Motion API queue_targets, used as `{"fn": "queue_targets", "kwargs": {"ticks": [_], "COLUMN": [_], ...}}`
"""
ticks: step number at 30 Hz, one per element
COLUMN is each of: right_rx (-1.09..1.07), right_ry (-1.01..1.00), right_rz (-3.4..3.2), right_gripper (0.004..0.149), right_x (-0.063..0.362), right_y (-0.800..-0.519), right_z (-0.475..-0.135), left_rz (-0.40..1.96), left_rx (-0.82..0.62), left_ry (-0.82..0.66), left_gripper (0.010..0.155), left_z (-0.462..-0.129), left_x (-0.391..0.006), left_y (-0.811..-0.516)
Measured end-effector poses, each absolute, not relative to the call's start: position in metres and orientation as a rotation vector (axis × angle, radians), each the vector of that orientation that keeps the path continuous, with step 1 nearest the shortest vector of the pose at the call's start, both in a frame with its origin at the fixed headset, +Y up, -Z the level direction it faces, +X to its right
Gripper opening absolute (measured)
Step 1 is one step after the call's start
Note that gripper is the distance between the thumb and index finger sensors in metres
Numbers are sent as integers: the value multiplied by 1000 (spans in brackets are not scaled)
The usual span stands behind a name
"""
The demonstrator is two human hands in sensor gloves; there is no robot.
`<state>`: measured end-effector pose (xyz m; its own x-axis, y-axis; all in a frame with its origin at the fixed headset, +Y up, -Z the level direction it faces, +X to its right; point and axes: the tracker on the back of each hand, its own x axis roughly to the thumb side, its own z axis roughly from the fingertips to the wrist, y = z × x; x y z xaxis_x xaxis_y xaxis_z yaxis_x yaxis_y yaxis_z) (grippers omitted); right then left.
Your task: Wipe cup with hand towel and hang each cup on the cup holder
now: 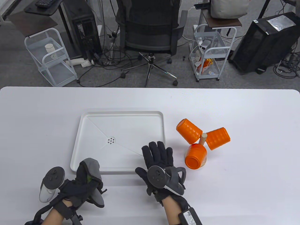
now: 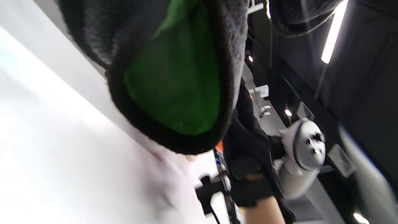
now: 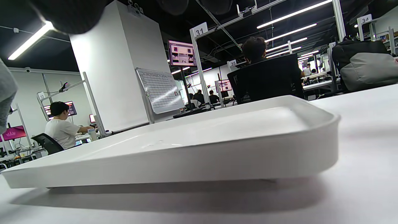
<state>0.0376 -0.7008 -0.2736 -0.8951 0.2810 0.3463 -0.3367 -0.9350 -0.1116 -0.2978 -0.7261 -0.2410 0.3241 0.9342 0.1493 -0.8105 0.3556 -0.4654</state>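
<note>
**Hands done with the cups, looks like**

Left hand (image 1: pixel 79 185) grips our towel (image 1: pixel 92 165) by the tray (image 1: pixel 121 113); right hand (image 1: pixel 159 161) rests flat, fingers straight. All three cups (image 1: pixel 188 133) hang on the holder (image 1: pixel 203 138). Next we'd guess: drop the towel.

Grey carpet floor (image 1: pixel 28 70) beyond hands; black office chair (image 1: pixel 150 30), two white carts (image 1: pixel 50 58), ceiling strip lights (image 3: pixel 289 14) overhead.

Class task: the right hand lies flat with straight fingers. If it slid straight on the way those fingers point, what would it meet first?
Probably nothing soon: the right hand already overlies the white tray, fingers pointing across its bare floor toward the far rim.
</note>
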Motion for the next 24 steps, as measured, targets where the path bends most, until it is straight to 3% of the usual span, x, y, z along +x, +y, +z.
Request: {"fn": "queue_targets", "kwargs": {"ticks": [10,15,24], "right_rx": [494,499,512], "right_ry": [-213,-217,-231], "right_rz": [2739,2711,2669], "right_gripper": [81,81,80], "right_x": [36,37,38], "right_y": [-703,-702,-698], "right_z": [-274,-273,-270], "left_rz": [993,924,909], "left_rx": [-259,-276,-307], "left_ry": [-98,90,263], "left_gripper": [79,79,79], "left_z": [-248,-252,-249], "left_x": [-378,-409,-442], "left_y": [-703,-706,-718]}}
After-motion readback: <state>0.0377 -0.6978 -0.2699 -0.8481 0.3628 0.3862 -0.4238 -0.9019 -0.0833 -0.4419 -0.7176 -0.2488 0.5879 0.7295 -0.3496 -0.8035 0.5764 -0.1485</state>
